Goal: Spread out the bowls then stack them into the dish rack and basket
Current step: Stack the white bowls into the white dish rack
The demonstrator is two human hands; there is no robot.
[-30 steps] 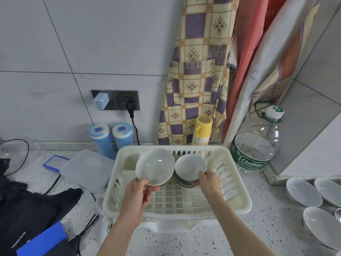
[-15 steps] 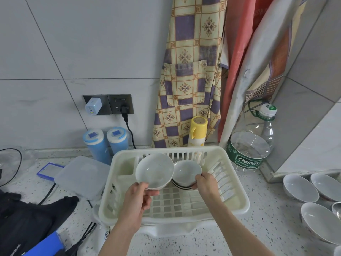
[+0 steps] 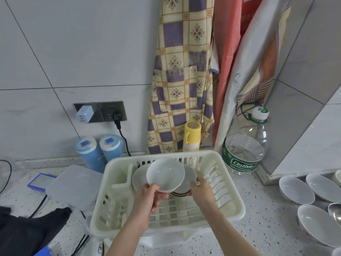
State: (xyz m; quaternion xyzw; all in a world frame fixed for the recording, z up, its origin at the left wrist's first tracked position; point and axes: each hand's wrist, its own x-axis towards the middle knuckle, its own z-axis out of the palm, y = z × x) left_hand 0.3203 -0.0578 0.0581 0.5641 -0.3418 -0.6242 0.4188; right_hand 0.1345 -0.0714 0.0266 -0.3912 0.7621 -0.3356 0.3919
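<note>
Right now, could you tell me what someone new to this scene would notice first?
First, the cream plastic dish rack at the centre of the speckled counter, where the left hand lifts a white ceramic bowl and the right hand steadies another bowl behind it. More white bowls wait at the right edge.

Over the cream dish rack (image 3: 230, 206) on the speckled worktop (image 3: 262, 235), the left hand (image 3: 147, 198) pinches the near rim of a white bowl (image 3: 165, 174), tilted so its hollow faces the camera, in front of two more bowls standing on edge. The right hand (image 3: 201, 193) has its grip on the right-hand standing bowl (image 3: 189, 179), while the other standing bowl (image 3: 139, 179) peeks out at left. Three loose bowls (image 3: 295, 189) sit apart at right, near a clear water bottle (image 3: 245, 150).
</note>
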